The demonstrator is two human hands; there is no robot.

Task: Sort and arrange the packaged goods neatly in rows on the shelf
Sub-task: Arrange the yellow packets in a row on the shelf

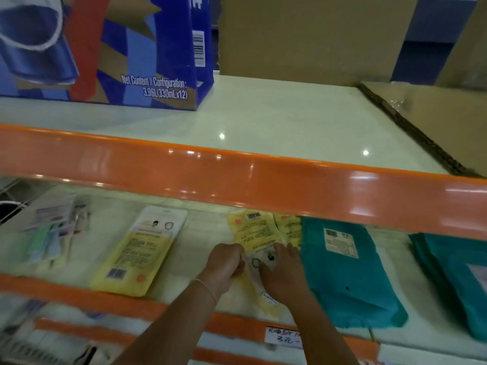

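A yellow flat packet [254,233] lies on the middle shelf, with a second yellow packet [290,229] partly under its right side. My left hand [224,264] grips the packet's left edge. My right hand [280,272] rests on its near end, fingers curled over the clear window. Another yellow packet [137,256] lies flat to the left. Two teal packs lie on the right, one [347,275] beside my right hand and one [453,272] at the frame edge. Toothbrush packs [56,230] sit blurred at the far left.
The orange rail [237,177] of the upper shelf hangs over the packets' far ends. On that upper shelf stand a blue drinks carton [105,48] and brown cardboard boxes [311,35]. A handwritten price tag [283,337] sits on the near orange rail.
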